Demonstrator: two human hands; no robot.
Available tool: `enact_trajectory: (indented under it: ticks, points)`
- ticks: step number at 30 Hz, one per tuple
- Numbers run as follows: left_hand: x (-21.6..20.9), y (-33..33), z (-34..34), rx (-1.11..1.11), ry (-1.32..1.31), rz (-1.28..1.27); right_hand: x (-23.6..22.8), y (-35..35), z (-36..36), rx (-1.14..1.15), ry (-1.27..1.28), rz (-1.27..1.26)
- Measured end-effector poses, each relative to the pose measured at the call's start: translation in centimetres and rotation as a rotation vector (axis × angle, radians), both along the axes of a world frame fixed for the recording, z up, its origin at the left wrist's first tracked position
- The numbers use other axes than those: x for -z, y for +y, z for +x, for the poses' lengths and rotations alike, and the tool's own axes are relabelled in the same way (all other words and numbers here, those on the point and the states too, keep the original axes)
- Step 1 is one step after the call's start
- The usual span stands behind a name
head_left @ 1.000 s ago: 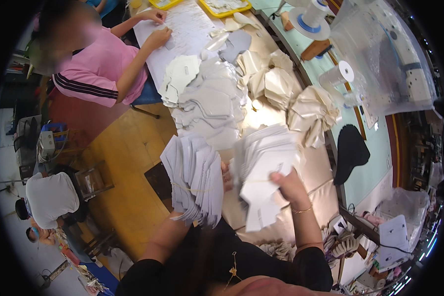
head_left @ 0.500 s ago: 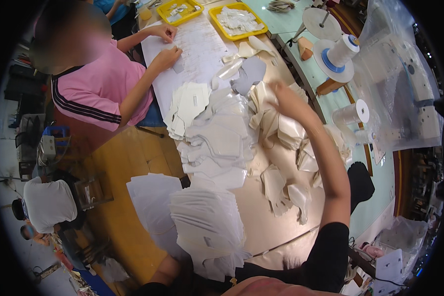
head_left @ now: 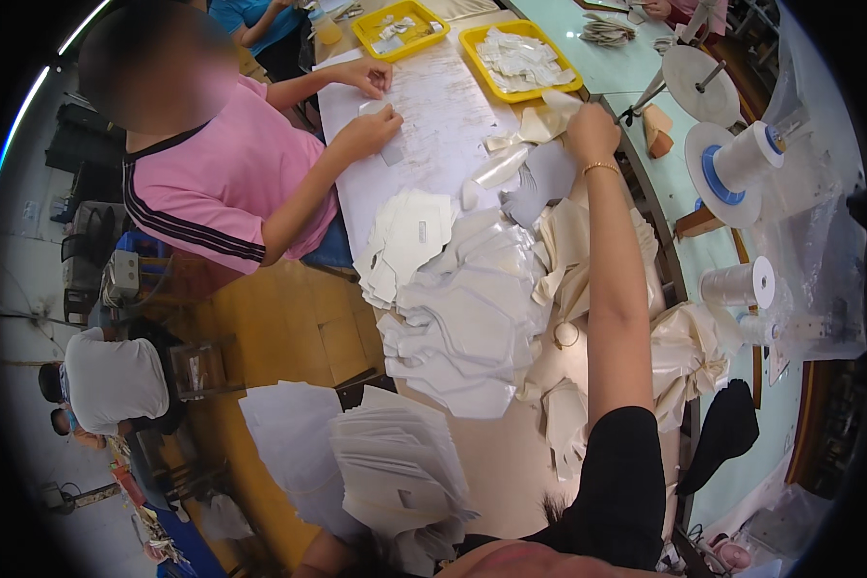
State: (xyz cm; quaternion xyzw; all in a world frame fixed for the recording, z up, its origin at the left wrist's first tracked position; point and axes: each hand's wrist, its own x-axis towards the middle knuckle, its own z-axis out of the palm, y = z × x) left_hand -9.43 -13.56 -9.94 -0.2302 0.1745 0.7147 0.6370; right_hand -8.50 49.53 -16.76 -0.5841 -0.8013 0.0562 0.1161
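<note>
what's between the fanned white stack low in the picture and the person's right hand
In the head view: a spread of overlapping white pieces beyond the fanned white stack, then grey pieces nearer the right hand.

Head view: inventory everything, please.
Bundles: two, whitish, lower centre-left
White pieces: many, white, table middle
Cream pieces: many, cream, table right
Grey pieces: uncounted, grey, beyond white pieces
Trays: two, yellow, table's far end
Spools: at least three, white, bench
Black piece: one, black, bench edge
Table: one, tan, centre
Bench: one, pale green, right
Plastic: uncounted, clear, right
Co-worker: one, pink top, table's left
Other people: at least three, mixed tops, left and top
Right hand: one, bare, at cream pieces
Left hand: one, hidden, likely behind bundles
</note>
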Motion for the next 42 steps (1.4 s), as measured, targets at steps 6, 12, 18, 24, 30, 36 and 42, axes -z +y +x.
enact_trajectory:
  ticks: [6,12,18,24,30,36,42]
  points:
    - [0.3,0.6,-0.1,0.001,0.003,-0.009,2.6,1.5,-2.9,0.160,1.146,-0.469]
    - [0.2,0.9,-0.2,0.011,0.015,-0.007,5.2,-2.0,-6.3,0.177,1.416,-0.804]
    - [0.2,1.0,-0.3,0.018,0.019,-0.010,1.9,-2.7,-5.1,0.019,0.949,-0.976]
    - [0.3,1.9,-0.7,0.015,0.011,-0.022,-5.6,-5.2,2.6,-0.144,0.832,-0.668]
    - [0.8,4.5,-0.8,0.025,0.021,0.005,-5.2,-9.6,8.7,-0.037,0.655,-0.679]
    - [-0.3,6.6,-1.2,0.045,0.064,0.031,-10.2,-18.5,11.2,-0.610,0.824,-0.858]
    - [-0.9,7.4,-2.3,0.061,0.086,0.048,-8.6,-40.0,14.3,-0.706,1.171,-1.534]
